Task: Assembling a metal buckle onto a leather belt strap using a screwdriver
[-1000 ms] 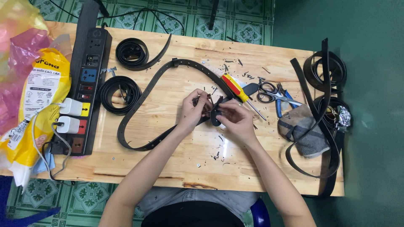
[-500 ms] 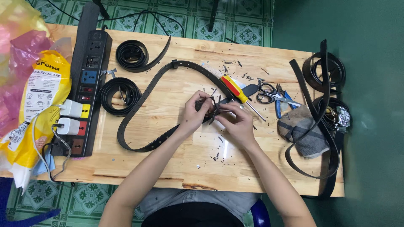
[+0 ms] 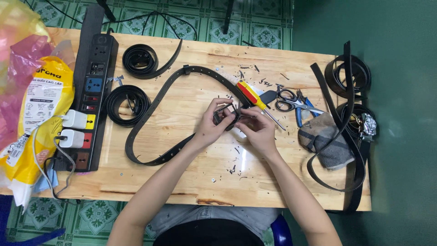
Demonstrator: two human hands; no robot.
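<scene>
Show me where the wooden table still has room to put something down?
The widest bare wood lies along the near edge, below the long black leather belt and left of the left hand. Another patch sits below the grey folded cloth. It is crowded around the red-and-yellow screwdriver and black-handled scissors.

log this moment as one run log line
left hand: grips metal belt buckle | right hand: pinches long black leather belt end | pale wooden table: red-and-yellow screwdriver beside hands
</scene>
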